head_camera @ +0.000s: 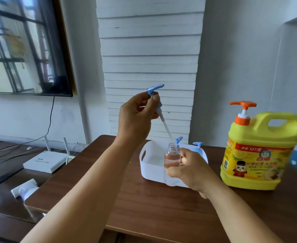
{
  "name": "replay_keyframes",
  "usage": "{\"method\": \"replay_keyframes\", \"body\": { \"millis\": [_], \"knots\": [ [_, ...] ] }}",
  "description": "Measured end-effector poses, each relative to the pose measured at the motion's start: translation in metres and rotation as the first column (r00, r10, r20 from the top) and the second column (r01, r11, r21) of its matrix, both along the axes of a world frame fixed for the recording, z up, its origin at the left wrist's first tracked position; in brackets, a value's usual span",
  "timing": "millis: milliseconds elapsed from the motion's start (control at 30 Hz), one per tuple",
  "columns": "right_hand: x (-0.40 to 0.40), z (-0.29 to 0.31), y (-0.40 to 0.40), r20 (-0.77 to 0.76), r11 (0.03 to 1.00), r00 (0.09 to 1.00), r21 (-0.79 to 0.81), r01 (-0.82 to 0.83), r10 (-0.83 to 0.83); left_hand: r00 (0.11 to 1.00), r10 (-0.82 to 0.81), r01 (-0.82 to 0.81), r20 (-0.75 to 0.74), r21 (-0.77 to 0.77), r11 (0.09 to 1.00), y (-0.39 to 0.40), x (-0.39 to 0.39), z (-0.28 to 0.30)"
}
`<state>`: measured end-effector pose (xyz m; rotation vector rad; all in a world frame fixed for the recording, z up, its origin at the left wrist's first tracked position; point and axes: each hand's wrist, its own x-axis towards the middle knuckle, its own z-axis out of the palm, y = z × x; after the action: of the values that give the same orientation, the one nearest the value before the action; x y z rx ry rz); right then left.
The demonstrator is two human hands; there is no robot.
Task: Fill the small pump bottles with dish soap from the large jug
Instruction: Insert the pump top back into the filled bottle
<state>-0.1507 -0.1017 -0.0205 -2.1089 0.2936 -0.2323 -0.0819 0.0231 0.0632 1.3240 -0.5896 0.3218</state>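
Observation:
My left hand (135,116) pinches a blue pump head (154,91) lifted high, its white dip tube (166,127) slanting down to just above the open neck of a small clear bottle (170,160). My right hand (189,170) grips that bottle upright over the front of a white basket (147,165). Two more blue pump tops (197,146) poke up behind it in the basket. The large yellow dish soap jug (256,151) with an orange pump stands on the table at the right.
The brown wooden table (161,207) has its left edge near a lower dark cabinet holding a white router (44,161), cables and a small white object (25,190). A white wall and slatted panel stand behind; a dark screen hangs at upper left.

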Motion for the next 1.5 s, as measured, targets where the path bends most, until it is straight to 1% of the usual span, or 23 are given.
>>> {"method": "replay_keyframes", "body": {
  "millis": [167, 233, 333, 433, 533, 600, 667, 733, 800, 833, 867, 967, 1067, 1100, 1200, 1233, 1300, 1367, 1500],
  "knots": [
    [0.0, 0.002, -0.002, 0.013, 1.0, 1.0, 0.025, -0.011, 0.011, 0.997, -0.08, 0.079, -0.001, 0.172, 0.982, -0.011, -0.002, -0.012],
    [0.0, 0.003, -0.002, 0.032, 0.999, 0.999, 0.038, -0.005, 0.004, 0.992, -0.128, 0.127, -0.017, 0.27, 0.955, -0.013, -0.003, -0.02],
    [0.0, 0.008, -0.007, 0.079, 0.998, 0.997, 0.06, 0.009, -0.013, 0.988, -0.145, 0.152, -0.048, 0.425, 0.892, -0.016, -0.005, -0.033],
    [0.0, 0.012, -0.012, 0.093, 0.999, 0.996, 0.034, 0.0, -0.003, 0.983, -0.172, 0.183, -0.069, 0.495, 0.85, -0.014, -0.003, -0.037],
    [-0.001, 0.012, -0.015, 0.103, 1.0, 0.995, 0.028, 0.007, -0.01, 0.966, -0.247, 0.25, -0.079, 0.539, 0.804, -0.012, -0.001, -0.034],
    [-0.001, 0.012, -0.014, 0.107, 0.999, 0.994, 0.049, -0.002, -0.003, 0.959, -0.274, 0.268, -0.072, 0.545, 0.794, -0.013, -0.002, -0.034],
    [-0.001, 0.012, -0.013, 0.123, 0.997, 0.992, 0.072, -0.024, 0.015, 0.96, -0.269, 0.267, -0.071, 0.513, 0.816, -0.015, -0.002, -0.034],
    [0.0, 0.013, -0.013, 0.135, 0.995, 0.991, 0.092, -0.032, 0.019, 0.933, -0.332, 0.358, -0.135, 0.424, 0.832, -0.014, -0.001, -0.036],
    [0.0, 0.014, -0.013, 0.141, 0.994, 0.99, 0.106, -0.031, 0.016, 0.888, -0.417, 0.46, -0.193, 0.387, 0.799, -0.013, -0.001, -0.037],
    [0.0, 0.014, -0.013, 0.145, 0.994, 0.989, 0.104, -0.033, 0.017, 0.878, -0.431, 0.479, -0.208, 0.384, 0.789, -0.014, -0.001, -0.038],
    [0.0, 0.015, -0.012, 0.152, 0.994, 0.988, 0.099, -0.039, 0.023, 0.885, -0.412, 0.466, -0.218, 0.378, 0.8, -0.016, 0.0, -0.04],
    [0.0, 0.016, -0.012, 0.171, 0.993, 0.985, 0.107, -0.048, 0.029, 0.935, -0.244, 0.323, -0.258, 0.33, 0.887, -0.02, 0.008, -0.045],
    [0.0, 0.017, -0.015, 0.192, 0.992, 0.981, 0.121, -0.031, 0.007, 0.95, -0.15, 0.242, -0.274, 0.34, 0.909, -0.015, 0.015, -0.049],
    [0.0, 0.018, -0.015, 0.195, 0.993, 0.981, 0.116, -0.027, 0.004, 0.947, -0.163, 0.253, -0.275, 0.334, 0.908, -0.013, 0.016, -0.05],
    [0.002, 0.019, -0.014, 0.2, 0.994, 0.98, 0.104, -0.046, 0.024, 0.924, -0.269, 0.352, -0.273, 0.324, 0.878, -0.017, 0.011, -0.05],
    [0.003, 0.019, -0.013, 0.201, 0.994, 0.979, 0.101, -0.051, 0.029, 0.92, -0.278, 0.359, -0.274, 0.314, 0.879, -0.019, 0.01, -0.049],
    [0.005, 0.019, -0.012, 0.201, 0.993, 0.979, 0.109, -0.054, 0.031, 0.927, -0.251, 0.329, -0.277, 0.288, 0.899, -0.02, 0.013, -0.045],
    [0.006, 0.018, -0.012, 0.198, 0.992, 0.98, 0.116, -0.057, 0.033, 0.94, -0.218, 0.296, -0.261, 0.313, 0.902, -0.019, 0.012, -0.043],
    [0.006, 0.015, -0.011, 0.19, 0.986, 0.981, 0.153, -0.065, 0.035, 0.95, -0.205, 0.278, -0.235, 0.345, 0.897, -0.018, 0.009, -0.044]
  ]
}}
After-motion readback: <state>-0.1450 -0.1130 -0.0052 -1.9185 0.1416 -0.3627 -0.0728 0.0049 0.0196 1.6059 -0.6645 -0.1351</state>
